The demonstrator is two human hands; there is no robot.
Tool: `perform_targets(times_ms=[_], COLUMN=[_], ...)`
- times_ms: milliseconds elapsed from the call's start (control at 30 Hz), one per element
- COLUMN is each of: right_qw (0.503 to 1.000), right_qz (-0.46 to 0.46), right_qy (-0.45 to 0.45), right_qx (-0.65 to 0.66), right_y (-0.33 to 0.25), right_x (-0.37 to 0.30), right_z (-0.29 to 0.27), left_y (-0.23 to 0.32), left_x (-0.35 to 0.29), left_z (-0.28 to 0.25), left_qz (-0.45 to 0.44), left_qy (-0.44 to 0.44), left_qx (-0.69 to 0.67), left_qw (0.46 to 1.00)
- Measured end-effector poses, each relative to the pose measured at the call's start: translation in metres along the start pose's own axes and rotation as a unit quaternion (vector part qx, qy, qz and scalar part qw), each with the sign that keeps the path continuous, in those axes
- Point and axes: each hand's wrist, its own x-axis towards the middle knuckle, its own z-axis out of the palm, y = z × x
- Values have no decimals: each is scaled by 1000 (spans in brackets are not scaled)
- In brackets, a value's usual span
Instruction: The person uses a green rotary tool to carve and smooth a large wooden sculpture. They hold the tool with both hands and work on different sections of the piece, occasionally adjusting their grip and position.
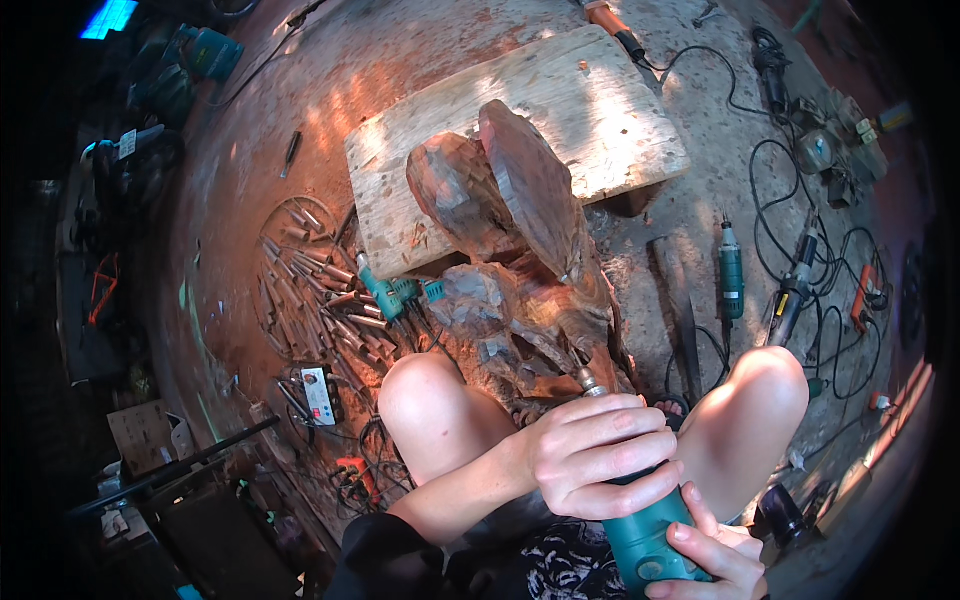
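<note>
A teal die grinder point(640, 545) lies across my lap, held in both hands. My left hand point(605, 455) wraps over its front end, fingers closed round the dark neck. My right hand point(715, 555) grips the rear of the body from the right side. The metal collet and bit point(587, 376) point forward against or just above the reddish-brown wood carving point(560, 300); I cannot tell whether the tip touches. The carving, with large rounded, petal-like lobes, stands between my knees and leans over a low wooden board.
The pale wooden board point(400, 160) lies ahead. Many chisels point(330, 300) are heaped at left, by another teal power tool point(380, 290) and a white control box point(318, 397). To the right are a teal grinder point(731, 275), a dark grinder point(795, 290) and tangled cords point(835, 330).
</note>
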Motion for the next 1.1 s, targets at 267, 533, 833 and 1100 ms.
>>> perform_targets(times_ms=[267,533,833,1100], right_qw=[999,995,989,988], right_qz=[-10,61,141,152], right_qy=[-28,-50,-6,34], right_qx=[-41,-53,-36,-21], right_y=[-8,-26,-43,-46], right_x=[18,25,26,15], right_z=[6,9,17,22], left_y=[-4,-9,-8,-4], left_x=[0,5,8,6], left_z=[-5,-10,-7,-2], left_qz=[-11,-3,1,-4], left_qy=[35,56,73,83], left_qx=[-7,-39,-51,-39], left_qw=[999,998,996,996])
